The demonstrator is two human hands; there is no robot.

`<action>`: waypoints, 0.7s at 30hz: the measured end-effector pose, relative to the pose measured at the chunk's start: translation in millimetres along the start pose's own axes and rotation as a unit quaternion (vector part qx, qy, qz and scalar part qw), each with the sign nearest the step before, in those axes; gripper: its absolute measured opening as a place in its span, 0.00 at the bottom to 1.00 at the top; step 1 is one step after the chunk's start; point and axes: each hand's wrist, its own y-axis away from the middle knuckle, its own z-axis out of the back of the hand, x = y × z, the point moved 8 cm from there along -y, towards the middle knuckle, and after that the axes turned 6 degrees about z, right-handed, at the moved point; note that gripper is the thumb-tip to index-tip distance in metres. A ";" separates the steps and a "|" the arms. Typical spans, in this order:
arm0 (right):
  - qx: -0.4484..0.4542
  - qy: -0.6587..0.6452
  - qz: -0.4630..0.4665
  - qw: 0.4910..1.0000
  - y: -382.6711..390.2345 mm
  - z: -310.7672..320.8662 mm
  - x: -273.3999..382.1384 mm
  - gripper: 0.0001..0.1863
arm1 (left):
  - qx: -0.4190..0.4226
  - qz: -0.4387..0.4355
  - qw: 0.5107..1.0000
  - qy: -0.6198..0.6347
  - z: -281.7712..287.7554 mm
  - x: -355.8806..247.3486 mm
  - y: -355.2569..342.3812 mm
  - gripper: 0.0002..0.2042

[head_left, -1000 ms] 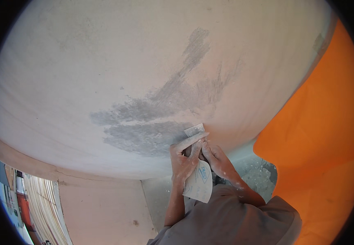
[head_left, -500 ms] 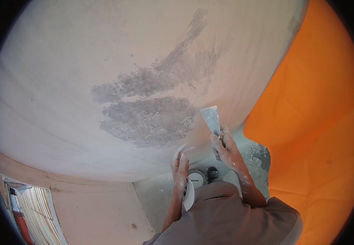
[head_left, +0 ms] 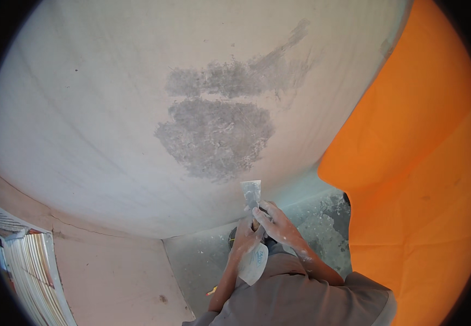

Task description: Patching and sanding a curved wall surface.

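A putty knife with a pale-smeared, flared blade points up toward the wall, its brownish handle partly hidden between my hands. My right hand is closed on it, thumb near the neck of the blade. Against the handle end lies my left hand, its dusty fingers curled. A white, flat, blade-shaped piece with blue print sticks out below the left palm, toward my body; where it is gripped is hidden. In front of the hands, the pale wall carries a rough grey patch with a grey streak above.
An orange sheet hangs along the right side. Below is a dusty, spattered grey floor. A low pinkish wall stands at lower left, beside stacked pale strips. A small yellow thing lies near my left forearm.
My right hand has brought the putty knife left and down to my left hand, and the two now meet. The view has shifted, so the grey patch sits higher and further right.
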 end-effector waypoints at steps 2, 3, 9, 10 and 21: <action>-0.013 -0.033 -0.001 0.999 11.1 -11.7 -17.6 0.29 | 0.023 0.069 0.997 0.026 10.1 2.3 5.3 0.15; -0.018 -0.037 -0.001 0.999 11.7 -18.3 -19.6 0.29 | -0.021 0.096 0.994 0.051 26.2 5.8 5.4 0.14; -0.035 -0.123 0.105 0.986 14.7 -48.8 34.7 0.44 | -0.334 -0.015 0.933 0.134 109.8 -67.0 3.3 0.17; -0.019 -0.158 0.090 0.983 17.5 -51.5 37.6 0.40 | -0.332 -0.020 0.934 0.132 114.1 -76.7 0.3 0.17; -0.397 -0.010 0.149 0.905 -4.9 153.7 31.9 0.19 | -0.277 0.026 0.954 0.112 177.7 -61.3 14.2 0.17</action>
